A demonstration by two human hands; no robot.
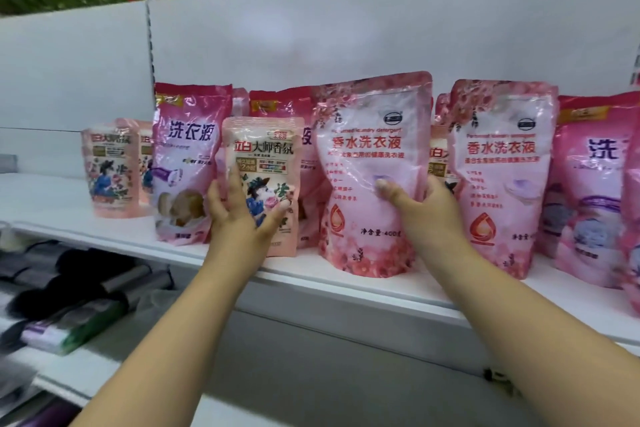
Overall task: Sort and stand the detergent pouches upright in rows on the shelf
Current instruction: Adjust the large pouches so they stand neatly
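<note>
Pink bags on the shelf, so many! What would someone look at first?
First, the two hands in the middle: the left hand holds a small peach pouch with a lady in a blue dress, and the right hand grips a big pink pouch standing on the white shelf. Next, a matching big pink pouch stands just to the right, and two more small peach pouches stand far left.

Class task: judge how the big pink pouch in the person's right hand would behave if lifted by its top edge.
The large pink pouch would probably sag: its film is creased and dented where the right hand grips it. Its bulging lower half suggests liquid weight. The glossy film may be slippery.
</note>
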